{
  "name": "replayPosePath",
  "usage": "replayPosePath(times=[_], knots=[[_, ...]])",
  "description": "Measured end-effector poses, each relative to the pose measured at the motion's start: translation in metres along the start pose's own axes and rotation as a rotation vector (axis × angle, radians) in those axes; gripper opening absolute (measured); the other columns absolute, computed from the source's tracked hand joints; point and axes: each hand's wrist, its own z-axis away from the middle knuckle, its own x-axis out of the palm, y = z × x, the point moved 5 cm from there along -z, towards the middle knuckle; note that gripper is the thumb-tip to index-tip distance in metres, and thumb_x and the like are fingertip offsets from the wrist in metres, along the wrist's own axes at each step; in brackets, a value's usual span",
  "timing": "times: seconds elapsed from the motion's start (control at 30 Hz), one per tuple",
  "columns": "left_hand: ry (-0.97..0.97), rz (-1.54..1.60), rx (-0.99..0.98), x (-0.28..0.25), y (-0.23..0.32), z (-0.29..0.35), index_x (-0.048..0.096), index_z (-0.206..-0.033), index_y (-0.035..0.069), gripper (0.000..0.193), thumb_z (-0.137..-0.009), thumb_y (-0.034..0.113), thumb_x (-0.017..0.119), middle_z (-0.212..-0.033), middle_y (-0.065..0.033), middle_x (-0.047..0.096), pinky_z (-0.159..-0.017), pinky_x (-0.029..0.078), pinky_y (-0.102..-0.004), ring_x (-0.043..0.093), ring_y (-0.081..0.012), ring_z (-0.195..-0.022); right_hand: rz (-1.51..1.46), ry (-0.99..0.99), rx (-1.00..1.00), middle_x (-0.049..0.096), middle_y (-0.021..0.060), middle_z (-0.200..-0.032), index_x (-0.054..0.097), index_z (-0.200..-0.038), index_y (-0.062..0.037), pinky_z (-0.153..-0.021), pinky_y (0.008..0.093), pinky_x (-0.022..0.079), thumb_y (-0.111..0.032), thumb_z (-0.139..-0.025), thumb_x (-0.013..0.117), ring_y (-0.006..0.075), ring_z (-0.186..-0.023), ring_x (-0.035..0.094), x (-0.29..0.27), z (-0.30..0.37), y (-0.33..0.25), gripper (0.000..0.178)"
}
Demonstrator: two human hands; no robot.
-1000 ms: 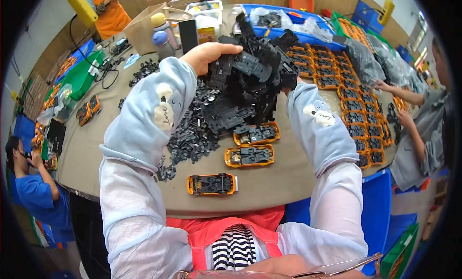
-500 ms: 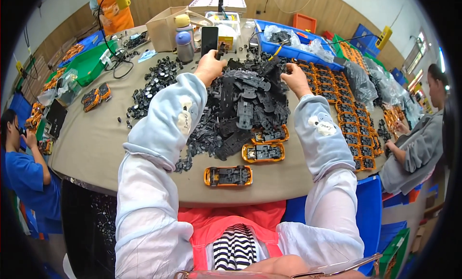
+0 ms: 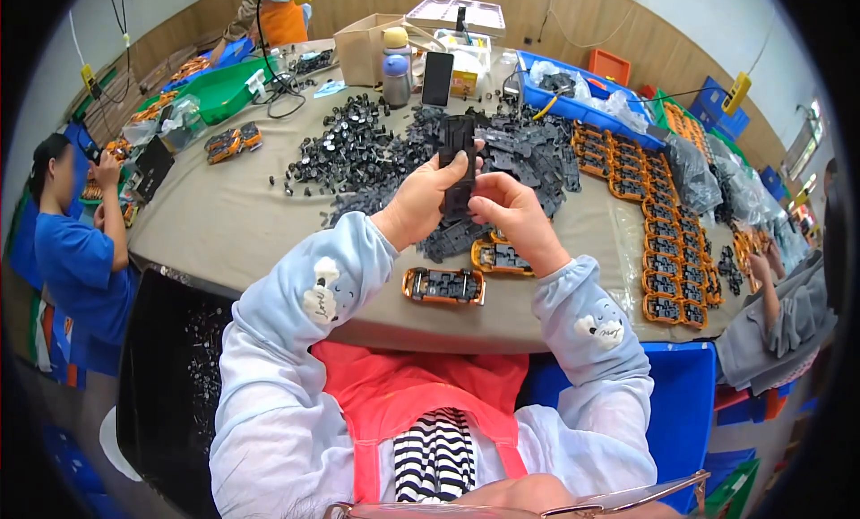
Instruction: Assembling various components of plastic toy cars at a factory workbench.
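My left hand (image 3: 417, 197) is closed around a long black plastic toy car chassis (image 3: 460, 129), held upright with the thumb across its face. At the lower end of this chassis, my right hand (image 3: 518, 216) has its thumb and fingers pinched on the edge. Beneath and behind both hands spreads a heap of loose black chassis parts (image 3: 528, 152). Nearer to me, an orange toy car body with a black underside (image 3: 443, 286) lies wheels-up on the table. Another orange toy car (image 3: 497, 257) sits beside it, partly covered by my right hand.
Small black wheels (image 3: 345, 143) are scattered left of the heap. Rows of orange toy cars (image 3: 663, 241) stand at the right. A phone (image 3: 437, 78), bottles (image 3: 395, 80) and a blue tray (image 3: 573, 94) are at the back. Co-workers sit at left (image 3: 81, 241) and right (image 3: 775, 317).
My hands have come together from opposite sides of the heap and drawn nearer to me. The chassis is now raised between them. The view has shifted a little.
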Motion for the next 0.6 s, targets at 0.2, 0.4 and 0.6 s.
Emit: replayPosePath(times=[0.2,0.4,0.6], knots=[[-0.106,-0.372,0.123,0.043,-0.003,0.058,0.047,-0.143,0.009,0.043,-0.103,0.02,0.056,-0.126,-0.0063,0.053,-0.099,0.049,-0.035,0.054,-0.0171,-0.119,0.083,0.206,-0.147,0.066,0.0008,-0.091,0.062,-0.103,-0.0015,-0.072,0.0243,0.05,-0.004,-0.089,0.071,0.0099,-0.081,0.062,-0.047,0.081,-0.02,0.017],[-0.061,-0.941,0.144,-0.056,-0.02,0.1,0.056,-0.132,0.007,0.046,-0.089,0.011,0.071,-0.121,-0.0091,0.053,-0.091,0.053,-0.0319,0.056,-0.0192,-0.11,0.684,0.392,-0.301,0.065,0.0078,-0.1,0.062,-0.095,-0.0032,-0.083,0.0289,0.052,0.005,-0.086,0.068,0.0182,-0.09,0.063,-0.131,0.177,0.019,0.013],[-0.026,-1.013,0.103,-0.115,-0.072,0.109,0.056,-0.129,0.006,0.047,-0.085,0.007,0.072,-0.122,-0.0118,0.053,-0.088,0.053,-0.0337,0.056,-0.0244,-0.112,1.006,0.446,-0.05,0.067,0.0142,-0.092,0.064,-0.09,-0.0017,-0.077,0.034,0.052,0.001,-0.083,0.068,0.0302,-0.086,0.066,-0.144,0.163,0.114,0.009]])
